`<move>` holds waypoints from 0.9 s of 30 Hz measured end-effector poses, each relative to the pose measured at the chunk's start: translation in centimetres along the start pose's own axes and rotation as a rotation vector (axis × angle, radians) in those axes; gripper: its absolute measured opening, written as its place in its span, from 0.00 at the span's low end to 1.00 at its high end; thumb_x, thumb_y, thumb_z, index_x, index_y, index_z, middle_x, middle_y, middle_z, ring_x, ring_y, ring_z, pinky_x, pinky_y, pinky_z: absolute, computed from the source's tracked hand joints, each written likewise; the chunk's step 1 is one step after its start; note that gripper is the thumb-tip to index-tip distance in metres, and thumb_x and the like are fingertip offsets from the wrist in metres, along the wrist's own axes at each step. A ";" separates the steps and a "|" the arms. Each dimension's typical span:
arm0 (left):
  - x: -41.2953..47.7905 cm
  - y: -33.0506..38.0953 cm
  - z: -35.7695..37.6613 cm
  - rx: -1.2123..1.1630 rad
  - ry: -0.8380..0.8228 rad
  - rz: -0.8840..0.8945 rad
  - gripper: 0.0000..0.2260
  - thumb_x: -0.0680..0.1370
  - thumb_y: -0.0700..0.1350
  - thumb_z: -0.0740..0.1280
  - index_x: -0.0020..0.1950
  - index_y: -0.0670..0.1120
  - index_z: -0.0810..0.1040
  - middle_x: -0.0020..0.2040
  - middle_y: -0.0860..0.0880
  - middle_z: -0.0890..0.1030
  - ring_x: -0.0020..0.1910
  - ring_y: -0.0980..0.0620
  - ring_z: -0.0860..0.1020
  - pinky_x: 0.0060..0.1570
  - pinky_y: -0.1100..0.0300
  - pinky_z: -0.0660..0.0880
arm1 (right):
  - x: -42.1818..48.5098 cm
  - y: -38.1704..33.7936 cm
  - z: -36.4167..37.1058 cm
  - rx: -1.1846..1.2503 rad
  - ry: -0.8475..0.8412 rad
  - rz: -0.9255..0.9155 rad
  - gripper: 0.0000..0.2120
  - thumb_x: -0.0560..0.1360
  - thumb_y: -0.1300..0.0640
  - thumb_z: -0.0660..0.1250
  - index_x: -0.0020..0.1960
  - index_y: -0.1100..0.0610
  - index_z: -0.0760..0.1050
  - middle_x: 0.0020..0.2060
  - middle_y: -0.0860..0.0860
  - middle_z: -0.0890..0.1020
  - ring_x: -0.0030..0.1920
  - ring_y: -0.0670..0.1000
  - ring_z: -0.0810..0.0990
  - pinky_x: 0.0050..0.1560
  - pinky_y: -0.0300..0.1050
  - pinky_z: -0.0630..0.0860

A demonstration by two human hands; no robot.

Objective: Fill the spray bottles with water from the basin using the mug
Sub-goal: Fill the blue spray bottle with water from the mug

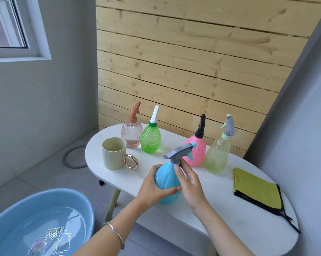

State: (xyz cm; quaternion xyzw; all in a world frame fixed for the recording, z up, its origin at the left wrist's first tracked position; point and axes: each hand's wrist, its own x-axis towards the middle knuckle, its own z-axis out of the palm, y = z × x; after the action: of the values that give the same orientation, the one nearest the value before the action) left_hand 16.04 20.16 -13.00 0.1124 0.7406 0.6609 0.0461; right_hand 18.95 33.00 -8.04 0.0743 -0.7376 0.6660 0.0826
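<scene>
Head view: the smooth, pear-shaped blue spray bottle with a grey trigger head stands near the front edge of the white oval table. The left hand is wrapped round its belly. The right hand lays nearly straight fingers against its neck. The cream mug with a gold ring handle sits at the table's left end. The glossy blue basin holds water below that end.
</scene>
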 end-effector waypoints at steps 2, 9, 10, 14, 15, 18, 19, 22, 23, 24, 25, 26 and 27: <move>0.0 -0.1 0.0 -0.004 0.006 -0.004 0.36 0.57 0.59 0.79 0.61 0.54 0.72 0.54 0.54 0.82 0.52 0.58 0.81 0.52 0.62 0.78 | -0.6 0.2 -0.1 -0.001 -0.005 0.028 0.15 0.79 0.48 0.60 0.65 0.40 0.68 0.66 0.35 0.72 0.67 0.33 0.66 0.67 0.33 0.64; -0.1 -0.1 0.0 -0.012 -0.004 -0.016 0.35 0.57 0.59 0.79 0.62 0.56 0.72 0.55 0.56 0.82 0.53 0.61 0.80 0.53 0.65 0.77 | -3.9 2.2 -0.3 -0.237 -0.114 0.011 0.22 0.79 0.40 0.49 0.71 0.30 0.46 0.74 0.32 0.45 0.74 0.33 0.42 0.74 0.39 0.46; -0.1 -0.1 -0.1 -0.009 -0.007 -0.016 0.35 0.58 0.59 0.79 0.62 0.56 0.72 0.55 0.57 0.81 0.54 0.62 0.80 0.53 0.65 0.77 | -4.2 2.6 -0.5 -0.331 -0.126 -0.025 0.24 0.78 0.37 0.48 0.71 0.29 0.42 0.74 0.31 0.42 0.74 0.35 0.39 0.75 0.41 0.44; -0.1 -0.1 -0.1 -0.014 -0.004 -0.033 0.37 0.56 0.59 0.80 0.62 0.57 0.72 0.55 0.56 0.81 0.52 0.61 0.80 0.51 0.66 0.77 | -3.8 2.9 -2.1 -0.239 0.023 0.013 0.20 0.80 0.47 0.50 0.69 0.33 0.50 0.69 0.22 0.51 0.72 0.30 0.45 0.77 0.47 0.45; -0.1 -0.1 -0.1 -0.018 -0.006 -0.039 0.37 0.56 0.59 0.81 0.62 0.57 0.72 0.55 0.55 0.81 0.52 0.61 0.80 0.50 0.66 0.77 | -3.5 2.3 -2.5 -0.147 0.083 -0.001 0.19 0.82 0.53 0.50 0.69 0.36 0.57 0.68 0.23 0.58 0.71 0.29 0.52 0.76 0.44 0.50; 0.0 -0.1 -0.1 -0.007 -0.002 -0.046 0.37 0.56 0.59 0.80 0.62 0.58 0.72 0.55 0.56 0.81 0.52 0.60 0.80 0.50 0.66 0.78 | -2.8 -0.3 -3.0 0.025 0.173 -0.081 0.17 0.83 0.59 0.51 0.67 0.43 0.67 0.64 0.30 0.72 0.68 0.33 0.64 0.68 0.31 0.62; 0.0 -0.2 -0.1 -0.001 -0.003 -0.047 0.37 0.56 0.60 0.80 0.62 0.58 0.72 0.55 0.56 0.81 0.52 0.60 0.80 0.51 0.65 0.78 | -2.8 -0.9 -2.8 0.043 0.155 -0.110 0.17 0.82 0.55 0.51 0.68 0.45 0.67 0.66 0.34 0.72 0.69 0.36 0.65 0.68 0.31 0.62; -0.1 -0.1 0.0 0.011 -0.004 -0.049 0.37 0.56 0.60 0.80 0.62 0.57 0.72 0.54 0.56 0.81 0.52 0.60 0.80 0.51 0.64 0.78 | -3.5 -1.8 -1.5 0.074 0.064 -0.151 0.25 0.77 0.44 0.52 0.72 0.48 0.62 0.71 0.39 0.67 0.73 0.41 0.60 0.72 0.35 0.58; -0.1 -0.1 0.0 0.008 -0.005 -0.046 0.37 0.56 0.60 0.80 0.62 0.57 0.72 0.54 0.56 0.81 0.52 0.59 0.80 0.50 0.65 0.77 | -4.0 -1.9 -0.9 0.075 0.022 -0.143 0.27 0.76 0.42 0.52 0.73 0.47 0.59 0.72 0.36 0.64 0.74 0.39 0.58 0.71 0.33 0.57; 0.0 -0.1 0.0 0.008 -0.005 -0.039 0.37 0.56 0.59 0.79 0.62 0.56 0.72 0.54 0.55 0.82 0.52 0.60 0.81 0.49 0.66 0.77 | -4.4 -2.1 -0.1 0.061 -0.029 -0.138 0.28 0.76 0.42 0.52 0.74 0.47 0.55 0.72 0.33 0.61 0.73 0.36 0.55 0.70 0.30 0.56; -0.1 -0.1 0.0 0.012 -0.005 -0.035 0.36 0.57 0.58 0.78 0.63 0.55 0.72 0.54 0.55 0.82 0.51 0.60 0.80 0.48 0.68 0.76 | -4.8 -2.2 0.8 0.023 -0.086 -0.142 0.28 0.76 0.42 0.51 0.75 0.46 0.52 0.72 0.31 0.58 0.73 0.34 0.53 0.69 0.28 0.54; -0.1 0.0 -0.1 0.019 -0.006 -0.037 0.34 0.58 0.57 0.77 0.62 0.55 0.73 0.53 0.55 0.82 0.50 0.62 0.80 0.46 0.70 0.75 | -5.1 -2.1 1.7 -0.037 -0.143 -0.156 0.28 0.77 0.43 0.50 0.75 0.47 0.51 0.73 0.30 0.55 0.74 0.34 0.50 0.70 0.28 0.51; -0.1 0.1 -0.1 0.024 -0.013 -0.038 0.31 0.61 0.54 0.77 0.62 0.57 0.72 0.54 0.56 0.82 0.50 0.64 0.80 0.46 0.72 0.74 | -5.3 -2.0 2.3 -0.109 -0.187 -0.178 0.27 0.77 0.44 0.50 0.75 0.47 0.52 0.73 0.31 0.54 0.74 0.35 0.49 0.72 0.31 0.48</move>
State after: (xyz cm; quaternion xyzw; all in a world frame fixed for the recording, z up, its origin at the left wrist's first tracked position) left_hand 16.10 20.04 -12.90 0.1034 0.7502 0.6502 0.0621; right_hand 24.46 30.53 -7.49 0.1969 -0.7677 0.6050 0.0761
